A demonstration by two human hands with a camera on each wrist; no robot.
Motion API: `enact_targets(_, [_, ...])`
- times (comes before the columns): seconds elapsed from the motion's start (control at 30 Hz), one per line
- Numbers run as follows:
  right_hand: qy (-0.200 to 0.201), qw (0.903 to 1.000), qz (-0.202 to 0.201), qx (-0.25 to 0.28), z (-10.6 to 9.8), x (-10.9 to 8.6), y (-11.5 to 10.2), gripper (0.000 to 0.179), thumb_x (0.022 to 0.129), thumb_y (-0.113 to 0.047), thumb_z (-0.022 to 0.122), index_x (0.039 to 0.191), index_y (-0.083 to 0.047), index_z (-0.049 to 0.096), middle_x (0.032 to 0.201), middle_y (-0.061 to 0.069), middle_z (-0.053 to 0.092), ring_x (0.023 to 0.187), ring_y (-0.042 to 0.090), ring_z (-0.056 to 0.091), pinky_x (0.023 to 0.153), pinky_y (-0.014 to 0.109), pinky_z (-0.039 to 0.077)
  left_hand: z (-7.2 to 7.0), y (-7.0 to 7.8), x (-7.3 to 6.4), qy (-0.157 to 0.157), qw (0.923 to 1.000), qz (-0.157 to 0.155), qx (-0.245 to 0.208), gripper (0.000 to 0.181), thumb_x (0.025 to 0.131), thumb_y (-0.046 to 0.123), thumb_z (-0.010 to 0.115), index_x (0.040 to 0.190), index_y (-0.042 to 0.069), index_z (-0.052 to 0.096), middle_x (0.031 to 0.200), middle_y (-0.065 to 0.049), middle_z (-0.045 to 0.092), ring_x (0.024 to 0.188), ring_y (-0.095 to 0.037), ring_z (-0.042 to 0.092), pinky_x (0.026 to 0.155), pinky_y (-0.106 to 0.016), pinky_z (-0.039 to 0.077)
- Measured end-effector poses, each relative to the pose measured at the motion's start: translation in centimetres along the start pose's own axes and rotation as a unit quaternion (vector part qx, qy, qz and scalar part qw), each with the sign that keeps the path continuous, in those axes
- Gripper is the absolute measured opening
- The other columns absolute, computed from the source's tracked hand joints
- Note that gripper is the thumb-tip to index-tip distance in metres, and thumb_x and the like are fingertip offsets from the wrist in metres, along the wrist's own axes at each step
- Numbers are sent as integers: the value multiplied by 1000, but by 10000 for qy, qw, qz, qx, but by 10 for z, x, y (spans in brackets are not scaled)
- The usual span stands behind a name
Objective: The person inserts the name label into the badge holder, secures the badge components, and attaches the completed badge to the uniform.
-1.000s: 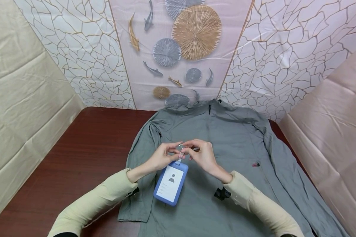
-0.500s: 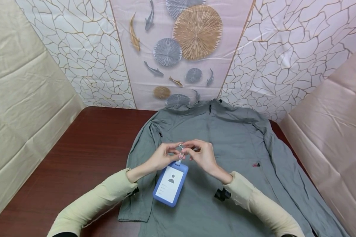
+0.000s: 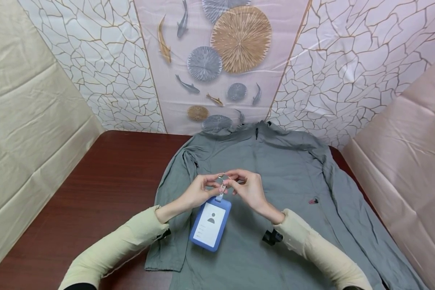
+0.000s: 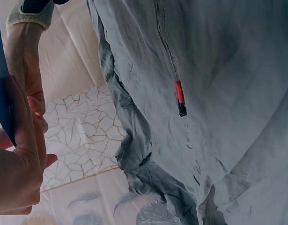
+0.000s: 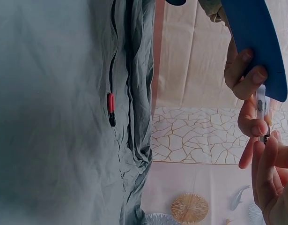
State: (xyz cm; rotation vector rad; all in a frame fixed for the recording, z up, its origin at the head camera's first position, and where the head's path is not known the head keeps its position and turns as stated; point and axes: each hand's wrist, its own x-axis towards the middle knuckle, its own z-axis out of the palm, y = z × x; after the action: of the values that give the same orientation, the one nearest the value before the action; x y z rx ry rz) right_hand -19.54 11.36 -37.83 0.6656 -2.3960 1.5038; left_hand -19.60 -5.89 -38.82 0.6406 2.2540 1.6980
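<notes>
A blue badge holder [image 3: 210,225] with a white card, printed with a figure icon, hangs tilted below my hands over the jacket. Its white strap and metal clip [image 3: 222,186] lie between the two hands. My left hand [image 3: 198,191] pinches the clip and strap just above the holder. From the other side my right hand [image 3: 251,191] pinches the clip's metal upper end between thumb and fingers. In the right wrist view the holder [image 5: 265,51] appears from behind, and the strap's snap button [image 5: 260,105] shows between the fingers. Fingers hide part of the clip.
Beneath the hands a grey-green jacket [image 3: 286,177] lies spread over the dark red-brown table [image 3: 123,177]. A red zipper pull [image 3: 313,201] sits on its right side. Patterned cloth [image 3: 108,64] hangs behind, with beige panels [image 3: 32,133] at the sides.
The badge holder has swung slightly to the right. The fingers have shifted a little at the clip, and my right hand has edged right. The jacket has not moved.
</notes>
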Motion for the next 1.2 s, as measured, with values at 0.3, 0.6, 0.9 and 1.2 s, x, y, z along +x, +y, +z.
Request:
enact_targets(0.3, [29,9999,124,-13,-4,1,-20,17,78,0,64,94,7,64,73,21,66,49,7,57,44,28,50,-1,1,2,142,9999,7,-23,50,86,5,55,133,-2,38,95,-22,66,78,-12,64,49,-17,40])
enact_targets(0.6, [-318,9960,685,487,0,6,-9,27,82,-5,62,106,6,58,86,23,63,72,37,60,50,33,52,-2,-7,6,271,9993,-56,-250,53,88,9,54,135,-1,33,99,-22,65,94,-29,63,69,-19,49])
enact_targets(0.9, [-544,9920,844,760,2,8,1,34,83,-7,61,115,3,52,91,26,64,73,21,63,51,35,53,-3,-9,10,509,9978,-211,-364,52,88,8,54,136,3,35,103,-21,64,94,-25,63,67,-18,48])
enact_targets(1.2, [-592,9917,775,834,7,12,22,37,84,-11,61,117,-2,49,88,24,65,67,5,59,53,39,53,-6,-10,12,375,9971,-318,-574,53,89,10,53,138,6,32,104,-23,63,91,-22,64,68,-21,51])
